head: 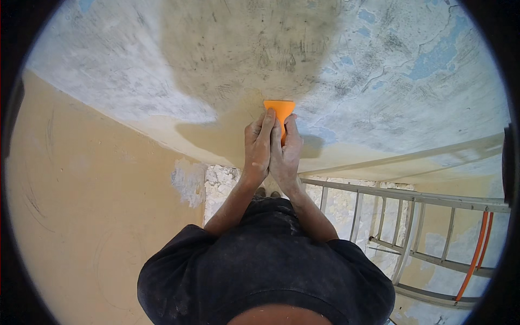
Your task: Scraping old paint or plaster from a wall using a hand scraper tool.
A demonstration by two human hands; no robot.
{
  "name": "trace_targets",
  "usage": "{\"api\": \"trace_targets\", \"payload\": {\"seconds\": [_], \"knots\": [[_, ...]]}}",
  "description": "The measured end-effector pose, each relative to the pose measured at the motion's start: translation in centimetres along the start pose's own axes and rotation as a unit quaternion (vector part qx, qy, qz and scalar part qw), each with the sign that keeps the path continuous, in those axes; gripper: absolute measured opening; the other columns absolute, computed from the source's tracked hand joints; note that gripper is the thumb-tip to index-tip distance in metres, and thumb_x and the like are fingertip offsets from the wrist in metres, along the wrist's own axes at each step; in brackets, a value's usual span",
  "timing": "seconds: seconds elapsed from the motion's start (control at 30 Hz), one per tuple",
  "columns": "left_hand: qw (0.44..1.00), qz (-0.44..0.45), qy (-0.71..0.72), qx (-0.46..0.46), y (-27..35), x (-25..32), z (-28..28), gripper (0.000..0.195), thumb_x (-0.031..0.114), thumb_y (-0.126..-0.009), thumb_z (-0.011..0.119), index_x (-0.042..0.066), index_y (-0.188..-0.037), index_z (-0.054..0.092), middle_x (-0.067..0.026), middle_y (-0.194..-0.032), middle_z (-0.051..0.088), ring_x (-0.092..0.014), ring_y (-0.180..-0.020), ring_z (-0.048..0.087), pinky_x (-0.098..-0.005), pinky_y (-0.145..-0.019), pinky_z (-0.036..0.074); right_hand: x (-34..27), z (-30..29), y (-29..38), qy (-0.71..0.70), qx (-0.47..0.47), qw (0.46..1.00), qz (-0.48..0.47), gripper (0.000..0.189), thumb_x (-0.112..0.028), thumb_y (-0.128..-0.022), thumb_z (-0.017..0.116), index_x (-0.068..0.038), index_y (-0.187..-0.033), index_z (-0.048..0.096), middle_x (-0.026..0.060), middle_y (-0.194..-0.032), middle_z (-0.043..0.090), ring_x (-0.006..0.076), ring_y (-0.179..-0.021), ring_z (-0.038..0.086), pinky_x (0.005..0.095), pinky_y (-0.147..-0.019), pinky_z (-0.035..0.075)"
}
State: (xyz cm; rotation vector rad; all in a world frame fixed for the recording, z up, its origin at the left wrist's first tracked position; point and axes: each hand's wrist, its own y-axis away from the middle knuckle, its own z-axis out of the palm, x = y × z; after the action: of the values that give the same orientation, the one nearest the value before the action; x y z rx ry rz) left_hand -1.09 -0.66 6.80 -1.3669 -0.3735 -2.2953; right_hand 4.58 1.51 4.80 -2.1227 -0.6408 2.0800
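An orange plastic scraper [285, 108] stands upright in the picture between my two hands, its wide flat edge against the wall [252, 65], where dull plaster meets pale yellow paint. Around its narrow handle my right hand [286, 152] is closed on the picture's right side, if the arms are uncrossed. Pressed beside it, my left hand [258, 142] has fingers laid along the scraper's left side. Both hands look dusty. Ahead, the wall shows dark scuffs, cracks and light blue patches [438, 57]. My shadow falls across its middle.
Metal ladders [406, 197] stand at the lower right, with orange straps or bars [473, 260] across one. A yellow wall [101, 195] with scratches and a bare patch runs down the left. Rough, chipped wall sections [219, 183] lie lower down, near my shoes [275, 194].
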Motion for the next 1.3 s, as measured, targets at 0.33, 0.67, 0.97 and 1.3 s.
{"api": "trace_targets", "payload": {"seconds": [0.33, 0.67, 0.97, 1.3], "knots": [[0.999, -0.008, 0.01, 0.044, -0.5, -0.8, 0.1, 0.035, 0.029, -0.095, 0.052, 0.006, -0.07, 0.056, 0.007, -0.062, 0.046, -0.001, -0.056, 0.038, -0.0197, -0.047, 0.032, -0.9, 0.0, -0.2, -0.011, 0.02, 0.999, 0.03, 0.018, -0.014, -0.094, 0.048, 0.002, -0.087, 0.046, 0.0097, -0.07, 0.043, 0.0108, -0.068, 0.038, 0.0277, -0.058, 0.037], [0.968, 0.139, -0.202, 0.046, 0.2, 0.2, -0.1, 0.036, 0.026, -0.097, 0.044, -0.004, -0.083, 0.058, -0.0005, -0.066, 0.05, -0.006, -0.059, 0.044, -0.0234, -0.052, 0.038, -3.5, -0.5, -1.0, 0.045, 0.006, 0.999, -0.016, 0.017, -0.014, -0.092, 0.051, 0.002, -0.085, 0.048, 0.0112, -0.065, 0.043, 0.0094, -0.064, 0.037, 0.0272, -0.054, 0.037], [0.997, 0.044, 0.026, 0.05, 3.0, -1.6, -0.5, 0.035, 0.031, -0.097, 0.046, 0.0, -0.087, 0.061, 0.0041, -0.072, 0.053, -0.002, -0.06, 0.042, -0.0193, -0.051, 0.035, -0.3, -0.9, 2.3, -0.072, -0.013, 0.997, -0.014, 0.025, -0.022, -0.098, 0.044, 0.0, -0.093, 0.055, -0.0031, -0.069, 0.048, 0.0063, -0.062, 0.041, 0.0229, -0.056, 0.037], [0.996, 0.057, -0.052, 0.049, 3.6, -1.8, -2.8, 0.033, 0.025, -0.095, 0.052, -0.002, -0.114, 0.056, -0.0036, -0.096, 0.061, -0.01, -0.088, 0.054, -0.0237, -0.081, 0.044, 1.2, -0.1, 1.6, -0.125, -0.076, 0.983, 0.11, 0.028, -0.026, -0.098, 0.045, -0.002, -0.088, 0.055, -0.005, -0.064, 0.044, 0.002, -0.059, 0.037, 0.022, -0.05, 0.032]]}}
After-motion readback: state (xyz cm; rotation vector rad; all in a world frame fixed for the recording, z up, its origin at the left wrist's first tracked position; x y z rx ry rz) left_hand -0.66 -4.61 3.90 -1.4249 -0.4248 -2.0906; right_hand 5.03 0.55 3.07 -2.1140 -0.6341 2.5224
